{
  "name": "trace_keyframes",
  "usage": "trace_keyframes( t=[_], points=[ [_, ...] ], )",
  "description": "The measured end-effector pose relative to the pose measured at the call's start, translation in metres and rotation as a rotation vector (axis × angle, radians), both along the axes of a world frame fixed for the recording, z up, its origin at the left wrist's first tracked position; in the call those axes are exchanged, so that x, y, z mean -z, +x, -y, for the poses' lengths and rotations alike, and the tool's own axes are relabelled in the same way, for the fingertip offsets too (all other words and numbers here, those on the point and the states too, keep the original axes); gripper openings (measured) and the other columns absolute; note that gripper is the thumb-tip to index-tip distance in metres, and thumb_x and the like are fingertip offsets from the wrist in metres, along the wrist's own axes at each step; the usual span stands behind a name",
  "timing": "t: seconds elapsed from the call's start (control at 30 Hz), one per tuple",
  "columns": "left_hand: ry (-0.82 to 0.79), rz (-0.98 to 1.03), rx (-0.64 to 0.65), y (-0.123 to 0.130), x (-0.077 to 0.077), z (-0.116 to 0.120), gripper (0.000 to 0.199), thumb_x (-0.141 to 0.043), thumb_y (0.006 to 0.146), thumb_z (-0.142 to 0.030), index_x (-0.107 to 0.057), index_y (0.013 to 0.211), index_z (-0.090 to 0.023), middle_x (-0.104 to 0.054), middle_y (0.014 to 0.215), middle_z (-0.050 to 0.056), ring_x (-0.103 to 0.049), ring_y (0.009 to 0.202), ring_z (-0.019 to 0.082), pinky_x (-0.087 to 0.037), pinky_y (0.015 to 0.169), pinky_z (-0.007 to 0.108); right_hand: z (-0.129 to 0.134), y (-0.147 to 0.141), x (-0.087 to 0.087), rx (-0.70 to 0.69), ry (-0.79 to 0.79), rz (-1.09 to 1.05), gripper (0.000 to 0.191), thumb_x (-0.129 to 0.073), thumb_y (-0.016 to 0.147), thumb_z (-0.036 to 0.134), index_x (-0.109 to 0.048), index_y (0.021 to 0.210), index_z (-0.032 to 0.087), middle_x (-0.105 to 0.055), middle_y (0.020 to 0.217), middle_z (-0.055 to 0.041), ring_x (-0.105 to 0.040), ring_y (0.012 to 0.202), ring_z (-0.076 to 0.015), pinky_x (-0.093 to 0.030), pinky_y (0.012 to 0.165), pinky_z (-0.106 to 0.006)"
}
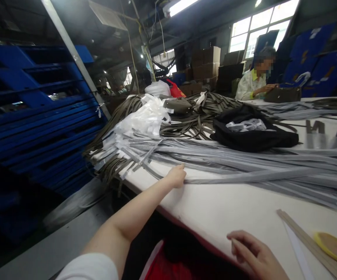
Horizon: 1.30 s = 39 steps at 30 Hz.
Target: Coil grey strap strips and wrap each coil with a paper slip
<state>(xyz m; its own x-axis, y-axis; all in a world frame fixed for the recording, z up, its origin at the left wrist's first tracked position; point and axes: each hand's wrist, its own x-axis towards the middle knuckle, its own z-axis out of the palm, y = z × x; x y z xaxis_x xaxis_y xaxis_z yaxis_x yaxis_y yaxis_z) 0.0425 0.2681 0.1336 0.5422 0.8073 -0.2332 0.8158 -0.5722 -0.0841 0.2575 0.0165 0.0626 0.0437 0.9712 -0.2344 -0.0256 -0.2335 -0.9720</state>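
Head view: gray strips [244,155] spread over white table [215,202]; one strip [209,181] pinched by left hand [176,176]. Right hand [255,252] loosely curled at near edge, grip unclear. Cartons [206,64] stacked behind; labels [315,33] too small to read.

blue pallets [46,128], brown cartons [206,64] and bright windows [263,29] under tube light [182,6]

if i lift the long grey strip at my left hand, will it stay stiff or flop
The long grey strip would probably flop, as it looks thin for its length. It may be light too, being so narrow. It could drag on the other grey strips, since it runs in among them.
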Motion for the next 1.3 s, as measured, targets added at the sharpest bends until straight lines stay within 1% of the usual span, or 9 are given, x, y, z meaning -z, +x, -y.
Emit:
trace_keyframes(
  t=[0.17, 0.3, 0.43, 0.57, 0.73, 0.9, 1.0, 1.13, 1.3],
  points=[
    [-0.096, 0.049, -0.023, -0.037, -0.008, 0.056, 0.021, -0.059, 0.075, -0.012, -0.069, 0.094, -0.015, -0.071, 0.090, 0.012, -0.067, 0.090, 0.028, -0.051, 0.079, 0.036, -0.024, 0.002, -0.021, 0.290, -0.165, -0.406, 0.057, -0.075, 0.074, 0.048, -0.058, 0.120, 0.017, -0.069, 0.118, -0.0139, -0.066, 0.107, -0.0252, -0.056, 0.089, -0.035],
    [-0.349, 0.393, 0.021, -0.071, -0.011, 0.129, 0.028, -0.062, 0.081, -0.024, -0.066, 0.108, -0.022, -0.072, 0.093, 0.004, -0.067, 0.084, 0.021, -0.050, 0.073, 0.027, -0.037, -0.004, -0.029, 0.322, -0.276, -0.635, 0.040, -0.068, 0.083, 0.034, -0.057, 0.115, 0.012, -0.065, 0.124, -0.0180, -0.064, 0.113, -0.0244, -0.057, 0.092, -0.032],
    [-0.927, 0.816, 0.087, -0.080, 0.023, 0.203, 0.030, -0.069, 0.080, -0.036, -0.071, 0.105, -0.021, -0.072, 0.092, 0.004, -0.066, 0.080, 0.018, -0.050, 0.073, 0.025, -0.057, 0.002, -0.039, 0.506, -0.250, -0.698, 0.018, -0.050, 0.093, 0.028, -0.060, 0.100, 0.015, -0.070, 0.098, -0.0116, -0.071, 0.084, -0.0165, -0.061, 0.070, -0.024],
    [-1.014, 0.856, -0.087, -0.070, 0.068, 0.240, 0.039, -0.078, 0.070, -0.035, -0.072, 0.105, -0.017, -0.072, 0.095, 0.009, -0.067, 0.082, 0.022, -0.053, 0.076, 0.030, -0.062, -0.003, -0.054, 0.642, 0.062, -0.450, 0.006, -0.061, 0.082, 0.018, -0.063, 0.087, 0.020, -0.056, 0.065, 0.0063, -0.035, 0.036, -0.0020, -0.032, 0.033, -0.012],
    [-0.969, 1.438, -0.163, -0.060, 0.061, 0.225, 0.101, -0.092, 0.050, -0.031, -0.046, 0.139, -0.021, -0.058, 0.133, 0.015, -0.055, 0.121, 0.029, -0.041, 0.105, 0.041, -0.026, -0.062, -0.054, 0.111, 0.274, 0.494, 0.016, -0.059, 0.084, 0.034, -0.069, 0.089, 0.023, -0.071, 0.079, -0.0030, -0.064, 0.067, -0.0162, -0.051, 0.060, -0.025],
    [-0.713, 2.074, -0.690, -0.059, 0.042, 0.201, 0.042, -0.078, 0.073, -0.031, -0.060, 0.108, -0.014, -0.068, 0.078, 0.003, -0.065, 0.077, 0.015, -0.047, 0.087, 0.031, 0.010, -0.095, -0.008, -0.298, 0.425, 0.866, 0.032, -0.045, 0.092, 0.040, -0.070, 0.105, 0.024, -0.076, 0.102, -0.0070, -0.073, 0.084, -0.0236, -0.056, 0.076, -0.033],
    [-0.564, 2.174, -0.882, -0.068, 0.047, 0.194, 0.026, -0.069, 0.079, -0.032, -0.061, 0.095, -0.014, -0.063, 0.066, -0.001, -0.060, 0.066, 0.012, -0.045, 0.076, 0.027, 0.020, -0.083, 0.027, -0.265, 0.376, 0.926, 0.038, -0.044, 0.091, 0.047, -0.069, 0.108, 0.022, -0.076, 0.103, -0.0086, -0.073, 0.085, -0.0266, -0.057, 0.076, -0.036],
    [-0.636, 2.162, -0.878, -0.074, 0.060, 0.196, 0.023, -0.072, 0.075, -0.030, -0.056, 0.084, -0.017, -0.052, 0.055, -0.007, -0.053, 0.055, 0.009, -0.044, 0.075, 0.028, 0.020, -0.067, 0.058, -0.321, 0.220, 0.822, 0.039, -0.047, 0.090, 0.051, -0.067, 0.109, 0.025, -0.075, 0.108, -0.0071, -0.071, 0.095, -0.0286, -0.055, 0.085, -0.040],
    [-0.832, 2.169, -0.753, -0.055, 0.069, 0.216, 0.028, -0.067, 0.083, -0.040, -0.055, 0.073, -0.018, -0.028, 0.040, -0.013, -0.034, 0.038, 0.005, -0.045, 0.078, 0.030, 0.006, -0.079, 0.038, -0.580, 0.100, 0.443, 0.045, -0.039, 0.094, 0.053, -0.069, 0.100, 0.021, -0.073, 0.103, -0.0073, -0.067, 0.096, -0.0263, -0.050, 0.088, -0.035]
  ],
)
